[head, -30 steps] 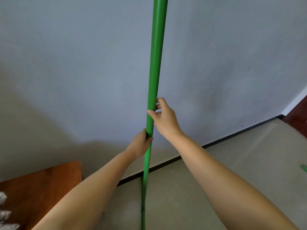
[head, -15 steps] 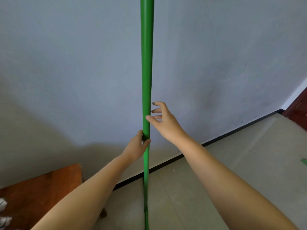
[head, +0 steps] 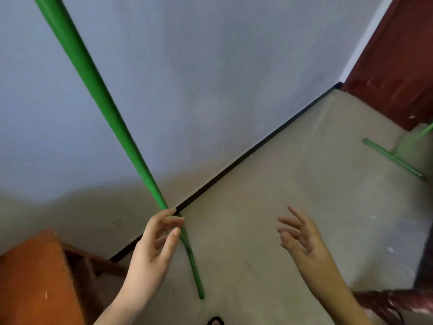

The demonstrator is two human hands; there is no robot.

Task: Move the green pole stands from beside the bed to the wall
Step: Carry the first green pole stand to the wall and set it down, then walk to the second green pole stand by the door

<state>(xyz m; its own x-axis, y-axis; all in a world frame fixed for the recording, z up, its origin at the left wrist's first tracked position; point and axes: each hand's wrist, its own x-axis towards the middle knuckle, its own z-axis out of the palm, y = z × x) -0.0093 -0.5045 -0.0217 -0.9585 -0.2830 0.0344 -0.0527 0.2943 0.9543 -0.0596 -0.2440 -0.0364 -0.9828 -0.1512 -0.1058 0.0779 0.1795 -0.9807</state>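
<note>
Furniture (head: 35,277), orange wood, fills the floor's bottom-left corner. Green pole (head: 98,90) leans against the wall (head: 210,66), foot on the floor (head: 304,195) near the baseboard, likely parked there. Left hand (head: 152,252) has loose fingers brushing it, not clamped. Right hand (head: 302,238) spread, empty, over bare floor. Second green stand (head: 393,158) waits at the far right edge.

Both hands (head: 152,249) off pole (head: 98,90)
</note>
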